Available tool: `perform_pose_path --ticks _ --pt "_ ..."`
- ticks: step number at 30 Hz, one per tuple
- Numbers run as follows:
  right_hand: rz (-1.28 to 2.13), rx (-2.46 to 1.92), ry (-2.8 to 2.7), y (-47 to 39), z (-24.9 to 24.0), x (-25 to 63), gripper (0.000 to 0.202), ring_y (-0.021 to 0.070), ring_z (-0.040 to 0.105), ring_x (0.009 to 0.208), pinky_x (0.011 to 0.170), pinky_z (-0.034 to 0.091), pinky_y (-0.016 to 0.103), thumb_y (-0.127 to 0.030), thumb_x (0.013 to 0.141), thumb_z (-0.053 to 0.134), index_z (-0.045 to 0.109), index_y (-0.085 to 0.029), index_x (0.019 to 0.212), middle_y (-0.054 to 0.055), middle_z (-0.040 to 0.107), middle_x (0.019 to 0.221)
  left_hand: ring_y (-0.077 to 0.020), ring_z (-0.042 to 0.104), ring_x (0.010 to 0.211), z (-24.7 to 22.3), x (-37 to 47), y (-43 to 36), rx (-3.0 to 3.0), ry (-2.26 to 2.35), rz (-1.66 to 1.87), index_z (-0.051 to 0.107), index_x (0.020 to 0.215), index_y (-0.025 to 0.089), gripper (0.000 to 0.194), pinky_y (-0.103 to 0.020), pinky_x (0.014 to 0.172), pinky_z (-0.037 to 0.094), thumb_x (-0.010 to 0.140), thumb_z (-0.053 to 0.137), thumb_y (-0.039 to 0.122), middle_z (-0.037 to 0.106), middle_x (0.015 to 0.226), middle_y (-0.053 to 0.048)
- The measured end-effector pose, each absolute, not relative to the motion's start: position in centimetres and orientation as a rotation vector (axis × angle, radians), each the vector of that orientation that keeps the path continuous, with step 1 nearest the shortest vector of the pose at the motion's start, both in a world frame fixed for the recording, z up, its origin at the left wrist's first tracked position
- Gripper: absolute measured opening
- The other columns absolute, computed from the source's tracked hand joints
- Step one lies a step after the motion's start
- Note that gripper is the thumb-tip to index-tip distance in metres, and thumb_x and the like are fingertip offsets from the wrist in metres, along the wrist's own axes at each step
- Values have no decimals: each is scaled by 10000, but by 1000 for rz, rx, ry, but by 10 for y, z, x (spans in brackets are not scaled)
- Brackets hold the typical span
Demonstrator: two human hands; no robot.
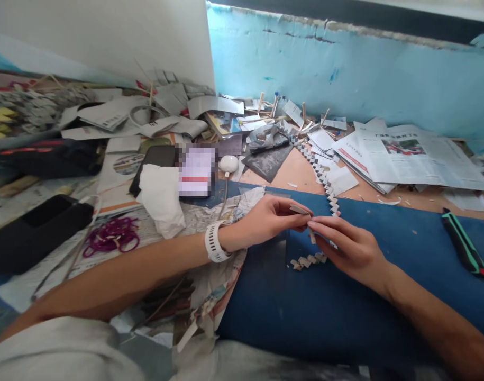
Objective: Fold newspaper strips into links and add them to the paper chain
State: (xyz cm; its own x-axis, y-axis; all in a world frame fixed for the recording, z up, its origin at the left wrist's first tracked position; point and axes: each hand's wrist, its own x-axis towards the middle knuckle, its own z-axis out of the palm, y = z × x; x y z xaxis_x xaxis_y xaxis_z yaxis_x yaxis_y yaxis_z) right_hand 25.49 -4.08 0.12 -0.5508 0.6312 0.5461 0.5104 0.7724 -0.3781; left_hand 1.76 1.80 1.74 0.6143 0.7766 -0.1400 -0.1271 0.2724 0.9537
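My left hand [275, 218], with a white band on its wrist, is closed in a pinch on a small folded paper strip [300, 210]. From the right, the fingers of my right hand [353, 250] are pressed together at the same spot, pinching the paper; another short end of it [313, 236] points down below the fingertips. Just behind and under my right hand runs a zigzag chain of folded paper [331, 196]. Its near end [308, 261] lies on the blue mat [297, 317]. My fingers hide part of the strip and the chain's middle.
A green-and-black utility knife [465, 243] lies on the mat at the right. Newspapers [420, 153] are stacked at the back right. On the left are a phone with a blurred screen [196, 172], a crumpled tissue [162, 198], purple cord [112, 235] and a black case [39, 233].
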Motion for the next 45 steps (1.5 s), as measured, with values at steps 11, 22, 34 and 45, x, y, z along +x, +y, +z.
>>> perform_pose_path --ticks 11,22,34,45 --pt "362 -889 -2220 -42 7 253 312 171 736 1045 939 593 258 -45 953 660 699 -188 1227 116 725 1204 -133 747 777 9 24 17 1192 671 680 802 978 116 225 -219 784 620 850 820 300 804 868 -60" --pt "427 -865 -2234 -47 4 256 359 155 712 888 806 614 303 -40 929 665 717 -248 1216 94 624 1201 -166 774 802 10 27 6 1324 683 745 805 971 128 210 -245 787 644 876 792 315 818 893 -63" --pt "492 -821 -2245 -43 4 256 360 118 674 810 712 549 248 -47 940 631 707 -253 1227 58 626 1088 -157 760 774 5 26 7 1375 665 815 780 952 118 223 -251 772 646 870 797 325 795 851 -61" --pt "506 -924 -2049 -43 19 243 229 185 724 963 860 595 325 -103 927 701 721 -262 1090 68 716 1086 -195 792 890 11 22 -1 1274 601 927 786 980 125 178 -285 844 666 881 796 273 811 921 -76"
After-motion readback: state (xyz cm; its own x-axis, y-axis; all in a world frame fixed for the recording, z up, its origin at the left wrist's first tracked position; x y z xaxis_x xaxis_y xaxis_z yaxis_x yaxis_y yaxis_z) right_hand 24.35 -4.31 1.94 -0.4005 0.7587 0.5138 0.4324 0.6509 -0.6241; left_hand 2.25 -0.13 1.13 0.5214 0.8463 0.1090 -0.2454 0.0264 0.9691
